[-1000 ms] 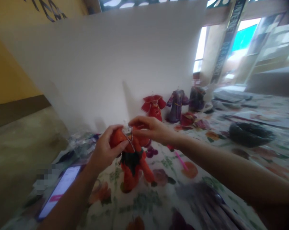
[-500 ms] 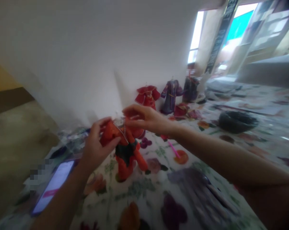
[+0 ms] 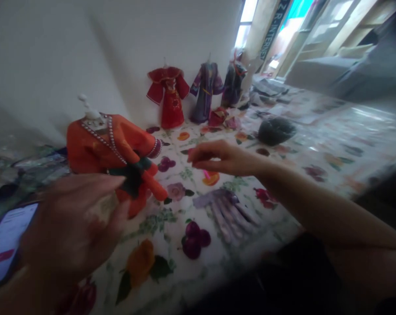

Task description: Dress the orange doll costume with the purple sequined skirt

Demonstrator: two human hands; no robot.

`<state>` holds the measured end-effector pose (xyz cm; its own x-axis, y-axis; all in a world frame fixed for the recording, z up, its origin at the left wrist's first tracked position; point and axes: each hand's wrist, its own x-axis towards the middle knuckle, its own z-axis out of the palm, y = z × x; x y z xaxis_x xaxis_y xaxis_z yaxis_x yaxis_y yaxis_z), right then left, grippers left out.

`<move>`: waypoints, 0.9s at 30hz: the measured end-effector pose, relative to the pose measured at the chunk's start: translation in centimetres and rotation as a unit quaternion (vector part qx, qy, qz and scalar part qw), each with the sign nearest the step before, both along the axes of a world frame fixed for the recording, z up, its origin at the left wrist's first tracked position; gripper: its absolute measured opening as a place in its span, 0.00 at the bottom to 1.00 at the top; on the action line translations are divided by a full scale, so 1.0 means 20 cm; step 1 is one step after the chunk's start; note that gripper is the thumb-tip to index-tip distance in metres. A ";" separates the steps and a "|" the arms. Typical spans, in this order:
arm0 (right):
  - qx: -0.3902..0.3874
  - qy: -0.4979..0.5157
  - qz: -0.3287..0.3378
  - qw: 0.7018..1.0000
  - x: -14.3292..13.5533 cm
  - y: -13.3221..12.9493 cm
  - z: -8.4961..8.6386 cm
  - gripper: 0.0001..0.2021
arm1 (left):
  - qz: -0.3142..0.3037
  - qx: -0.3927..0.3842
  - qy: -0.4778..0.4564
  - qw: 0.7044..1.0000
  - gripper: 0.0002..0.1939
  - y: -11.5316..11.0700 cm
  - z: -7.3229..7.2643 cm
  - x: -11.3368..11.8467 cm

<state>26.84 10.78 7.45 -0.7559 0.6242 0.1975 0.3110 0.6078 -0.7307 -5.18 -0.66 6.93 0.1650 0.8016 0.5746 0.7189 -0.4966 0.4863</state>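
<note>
Both hands (image 3: pixel 75 223) have left the orange outfit (image 3: pixel 99 146).

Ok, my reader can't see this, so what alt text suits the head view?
Small orange beaded outfit standing upright, a blurred left hand before it, the right hand hovering over a flowered tablecloth; a red outfit and two dark ones stand behind.

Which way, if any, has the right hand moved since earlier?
Yes: right hand went rightward, off the orange outfit, over to the pink stick.
</note>
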 end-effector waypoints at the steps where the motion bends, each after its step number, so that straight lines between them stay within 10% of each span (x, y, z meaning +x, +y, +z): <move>1: -0.003 -0.019 0.005 1.000 0.04 -0.02 -0.04 0.09 | -0.004 0.040 0.044 0.998 0.17 0.01 -0.01 0.07; 6: 0.034 -0.121 0.019 0.992 0.14 -0.16 -0.17 0.11 | -0.139 0.040 0.128 0.981 0.23 0.06 -0.11 0.31; 17: 0.270 -0.236 -0.016 0.933 0.01 -0.31 -0.46 0.08 | -0.164 -0.020 0.157 0.974 0.13 0.09 -0.16 0.43; 23: 0.029 -0.018 -0.084 0.996 0.12 -0.23 -0.41 0.04 | -0.167 -0.058 0.110 0.978 0.10 0.08 -0.14 0.47; 27: -0.221 0.222 -0.115 0.942 0.16 -0.21 -0.31 0.08 | -0.131 -0.119 0.021 0.984 0.09 0.11 -0.12 0.51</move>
